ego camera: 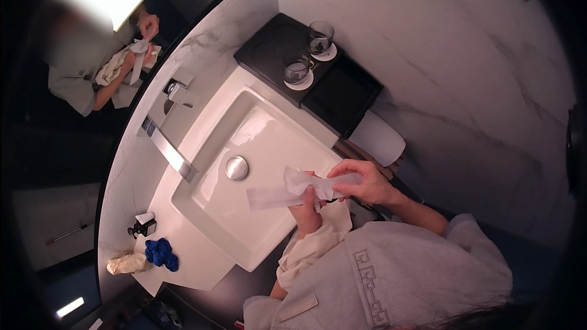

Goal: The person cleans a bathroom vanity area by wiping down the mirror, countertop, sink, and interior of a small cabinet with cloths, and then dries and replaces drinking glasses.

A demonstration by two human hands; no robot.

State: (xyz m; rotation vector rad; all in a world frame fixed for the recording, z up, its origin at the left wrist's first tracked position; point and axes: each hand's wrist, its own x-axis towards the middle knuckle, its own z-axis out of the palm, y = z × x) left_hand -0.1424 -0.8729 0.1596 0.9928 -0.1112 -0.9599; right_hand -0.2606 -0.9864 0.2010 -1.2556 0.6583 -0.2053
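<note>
Over the near edge of the basin, both hands hold a crumpled strip of thin, whitish, translucent paper or plastic film (275, 198). My left hand (309, 215) grips its middle, thumb on top, and one flat end sticks out over the basin. Fingers of my right hand (367, 183) pinch the other end. A small dark thing shows beneath the strip between the hands; I cannot tell what it is. A cream cloth (305, 250) lies draped over my left forearm. Under the strip is the white rectangular washbasin (270, 146) with a round metal drain plug (236, 168).
A chrome spout (169, 149) and lever (179, 95) project from the marble wall. A black box (266, 39) carries two glasses on white coasters, beside an open black tray (344, 96). Blue cloth (161, 254), a beige bundle (127, 264) and a black bottle (143, 227) sit on the counter.
</note>
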